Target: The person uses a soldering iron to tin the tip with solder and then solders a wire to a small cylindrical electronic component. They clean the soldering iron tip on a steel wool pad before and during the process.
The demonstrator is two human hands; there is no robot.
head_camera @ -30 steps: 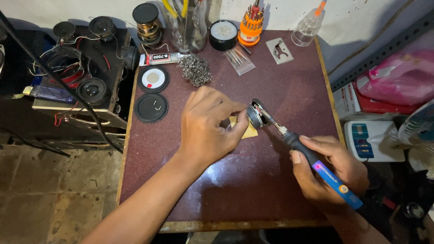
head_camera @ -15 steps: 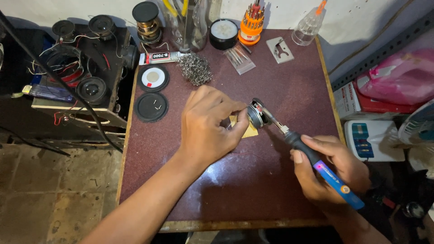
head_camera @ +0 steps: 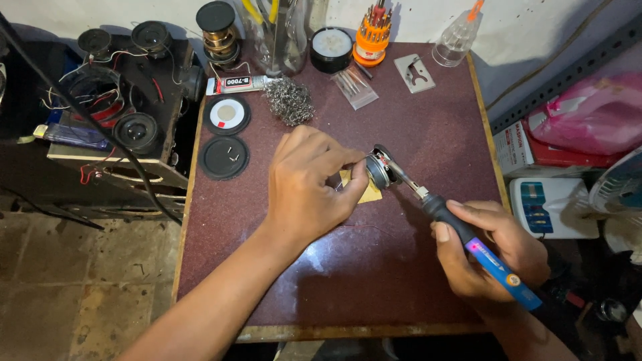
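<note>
Overall, a dark maroon tabletop point(head_camera: 401, 281) filled the middle of the frame, with a black box of loose speakers and wires point(head_camera: 127, 127) against its left edge. The left hand point(head_camera: 311, 184), reaching in from the lower left, was closed with its fingertips pinched on a small round speaker part point(head_camera: 378, 170) at the centre of the tabletop, held just above a yellow scrap point(head_camera: 368, 194). The right hand point(head_camera: 491, 247), at the lower right, was wrapped around the black and blue handle of a soldering iron point(head_camera: 468, 241), whose metal tip touched the small round speaker part from the right. Near the upper left of the tabletop lay two black discs point(head_camera: 226, 137), one with a white centre, and beside them a tuft of steel wool point(head_camera: 289, 101) and a tube of glue point(head_camera: 235, 84). Along the far edge stood an orange screwdriver set point(head_camera: 372, 37), a round black tin point(head_camera: 330, 48) and a clear squeeze bottle point(head_camera: 458, 37).
</note>
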